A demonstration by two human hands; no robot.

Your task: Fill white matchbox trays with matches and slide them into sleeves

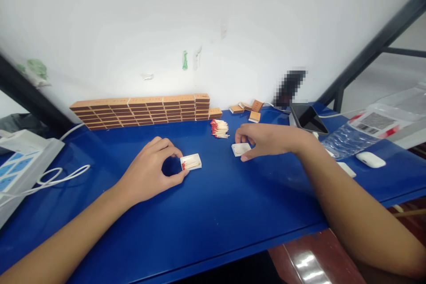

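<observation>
A: Where does the left hand (pixel 151 171) sit?

B: On the blue table (pixel 213 213), left of centre. Thumb and forefinger curl into a ring and pinch the left end of the filled tray (pixel 191 162), a small white matchbox drawer lying flat with red-tipped matches in it.

A: And the right hand (pixel 266 140)?

B: It reaches in from the right, palm down, closed lightly on the second tray (pixel 241 148). The forefinger bends over the far edge and the thumb presses the near edge. This tray also lies flat on the table; its inside looks plain white.

A: How do the 2 trays lie to each other?

B: Apart, with bare blue table between them, the second tray a little farther back.

A: Anything between the hands?

B: Just behind the gap lies a loose pile of matches (pixel 219 128), red heads to the left, close to the right hand's fingertips.

A: Along the wall?

B: A long row of stacked matchboxes (pixel 143 110), brown and orange, several layers high. Right of it a few loose sleeves (pixel 249 108) lie scattered.

A: On the edges?

B: At right, a dark phone (pixel 309 118), a clear plastic bag (pixel 349 138) and a white earbud case (pixel 370 159). At left, a white power strip (pixel 23 159) with a looped cable (pixel 56 178).
</observation>
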